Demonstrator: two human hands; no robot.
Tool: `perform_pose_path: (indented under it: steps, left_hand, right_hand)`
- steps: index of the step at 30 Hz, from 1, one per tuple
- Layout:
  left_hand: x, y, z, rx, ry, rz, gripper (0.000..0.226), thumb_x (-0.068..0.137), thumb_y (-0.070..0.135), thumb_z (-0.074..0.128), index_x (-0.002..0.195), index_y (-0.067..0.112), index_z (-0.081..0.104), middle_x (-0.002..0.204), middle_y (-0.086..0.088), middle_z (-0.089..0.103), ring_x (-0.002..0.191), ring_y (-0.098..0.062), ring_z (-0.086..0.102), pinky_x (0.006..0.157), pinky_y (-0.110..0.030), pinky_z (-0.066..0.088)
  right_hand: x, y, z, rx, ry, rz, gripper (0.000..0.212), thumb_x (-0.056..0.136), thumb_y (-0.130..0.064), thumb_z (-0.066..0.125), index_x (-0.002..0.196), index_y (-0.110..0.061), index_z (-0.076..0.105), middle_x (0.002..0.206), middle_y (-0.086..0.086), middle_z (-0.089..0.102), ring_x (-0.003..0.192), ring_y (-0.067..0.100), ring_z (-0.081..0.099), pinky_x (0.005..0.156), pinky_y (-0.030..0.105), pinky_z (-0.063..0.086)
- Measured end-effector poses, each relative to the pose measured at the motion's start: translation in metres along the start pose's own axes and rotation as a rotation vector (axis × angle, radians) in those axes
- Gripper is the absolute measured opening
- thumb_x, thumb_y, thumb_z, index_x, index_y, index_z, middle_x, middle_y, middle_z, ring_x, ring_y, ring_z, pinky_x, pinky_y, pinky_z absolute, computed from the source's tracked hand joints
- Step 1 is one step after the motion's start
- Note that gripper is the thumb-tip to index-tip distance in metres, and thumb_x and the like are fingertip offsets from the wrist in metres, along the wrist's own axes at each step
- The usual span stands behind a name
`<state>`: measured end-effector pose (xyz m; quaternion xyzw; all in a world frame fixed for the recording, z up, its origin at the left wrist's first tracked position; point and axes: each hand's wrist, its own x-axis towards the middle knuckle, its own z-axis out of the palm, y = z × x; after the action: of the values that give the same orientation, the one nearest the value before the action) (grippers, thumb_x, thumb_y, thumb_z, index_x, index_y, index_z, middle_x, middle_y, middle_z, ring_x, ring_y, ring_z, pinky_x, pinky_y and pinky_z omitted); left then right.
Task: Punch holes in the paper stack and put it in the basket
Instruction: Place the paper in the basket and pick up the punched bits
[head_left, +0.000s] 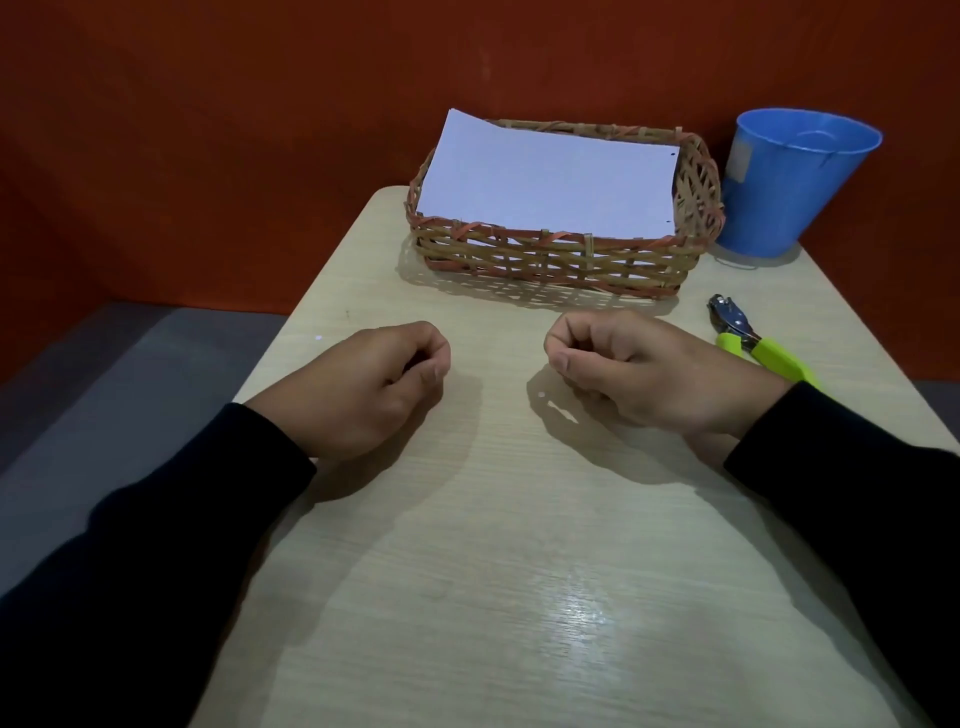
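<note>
The white paper stack (545, 176) lies in the woven basket (550, 260) at the far side of the table, its left corner sticking up over the rim. Two small punched holes show near its right edge. A hole punch (753, 340) with lime-green handles lies on the table to the right, just behind my right hand. My left hand (374, 384) and right hand (644, 369) both rest on the table in front of the basket. Their fingers are curled in and hold nothing.
A blue plastic bucket (789, 182) stands at the back right, beside the basket. A tiny white paper dot (542, 395) lies by my right hand. The light wooden table (493, 571) drops off at its left and right edges; a red wall is behind.
</note>
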<state>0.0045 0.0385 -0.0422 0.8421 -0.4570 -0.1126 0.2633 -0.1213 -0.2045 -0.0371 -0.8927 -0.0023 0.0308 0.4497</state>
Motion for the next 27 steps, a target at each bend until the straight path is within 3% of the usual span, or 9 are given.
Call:
perform_pose_path:
  steps: [3,5,7,10,14,18,21,24,27]
  left_hand:
    - [0.001,-0.003,-0.001,-0.109,-0.008,-0.017,0.022,0.107,0.019,0.048,0.088,0.024,0.057,0.068,0.021,0.06,0.062,0.0,0.051,0.058,-0.014,0.039]
    - [0.001,-0.007,-0.001,-0.144,-0.006,-0.021,0.022,0.107,0.02,0.048,0.087,0.024,0.057,0.067,0.017,0.058,0.058,-0.002,0.049,0.055,-0.015,0.038]
    - [0.001,-0.008,-0.002,-0.183,0.002,-0.028,0.022,0.107,0.021,0.048,0.086,0.024,0.057,0.068,0.011,0.057,0.054,-0.002,0.045,0.051,-0.015,0.036]
    - [0.002,-0.006,-0.003,-0.216,0.025,-0.019,0.023,0.107,0.022,0.049,0.085,0.024,0.056,0.064,0.013,0.052,0.053,-0.003,0.043,0.049,-0.015,0.036]
    - [0.004,-0.005,-0.002,-0.2,0.052,-0.006,0.024,0.107,0.021,0.048,0.084,0.025,0.055,0.06,0.019,0.052,0.051,-0.002,0.044,0.049,-0.014,0.035]
    - [0.004,-0.003,0.0,-0.136,0.041,-0.008,0.022,0.106,0.022,0.048,0.086,0.027,0.055,0.062,0.025,0.057,0.054,-0.001,0.048,0.052,-0.014,0.037]
    - [0.005,-0.002,0.001,-0.1,0.035,-0.018,0.019,0.105,0.023,0.048,0.089,0.028,0.057,0.074,0.014,0.065,0.062,-0.005,0.052,0.055,-0.018,0.039]
    - [0.007,0.0,0.002,-0.061,0.023,-0.029,0.018,0.105,0.023,0.048,0.091,0.03,0.056,0.085,0.007,0.068,0.07,-0.004,0.055,0.059,-0.019,0.04]
    - [0.008,0.002,0.003,-0.048,0.021,-0.036,0.018,0.106,0.022,0.048,0.092,0.029,0.057,0.085,0.008,0.068,0.069,0.0,0.055,0.058,-0.013,0.037]
  right_hand:
    - [0.001,0.002,-0.001,0.165,-0.013,0.037,0.025,0.109,-0.014,0.049,0.085,-0.014,0.055,0.066,-0.001,0.05,0.051,0.01,0.039,0.041,0.016,0.031]
    - [0.002,0.003,-0.001,0.163,-0.012,0.03,0.023,0.108,-0.013,0.051,0.085,-0.013,0.056,0.066,-0.001,0.051,0.049,0.008,0.04,0.041,0.016,0.031]
    - [0.003,0.004,-0.001,-0.032,0.016,-0.049,0.02,0.105,-0.015,0.058,0.085,-0.016,0.06,0.062,-0.012,0.056,0.049,0.005,0.045,0.047,0.014,0.034]
    - [0.005,0.006,0.001,-0.344,0.087,-0.175,0.009,0.096,-0.019,0.072,0.088,-0.021,0.074,0.075,-0.012,0.068,0.067,0.007,0.06,0.06,0.016,0.042]
    - [0.008,0.007,0.002,-0.478,0.103,-0.201,0.004,0.09,-0.025,0.08,0.092,-0.023,0.083,0.085,-0.01,0.071,0.078,0.008,0.063,0.071,0.021,0.047]
    - [0.012,0.0,0.005,-0.536,0.097,-0.22,0.006,0.091,-0.023,0.078,0.092,-0.022,0.084,0.087,-0.006,0.073,0.077,0.009,0.061,0.071,0.026,0.045]
    - [0.016,-0.006,0.007,-0.65,0.052,-0.202,0.01,0.095,-0.02,0.072,0.094,-0.016,0.082,0.092,0.0,0.073,0.081,0.015,0.059,0.076,0.032,0.049]
    - [0.02,-0.014,0.013,-0.766,-0.011,-0.175,0.011,0.094,-0.013,0.064,0.088,-0.015,0.073,0.091,0.002,0.065,0.083,0.025,0.061,0.076,0.046,0.056]
    - [0.019,-0.02,0.016,-0.843,-0.07,-0.134,0.014,0.101,-0.016,0.052,0.092,-0.012,0.063,0.096,0.004,0.056,0.087,0.027,0.056,0.079,0.047,0.053]
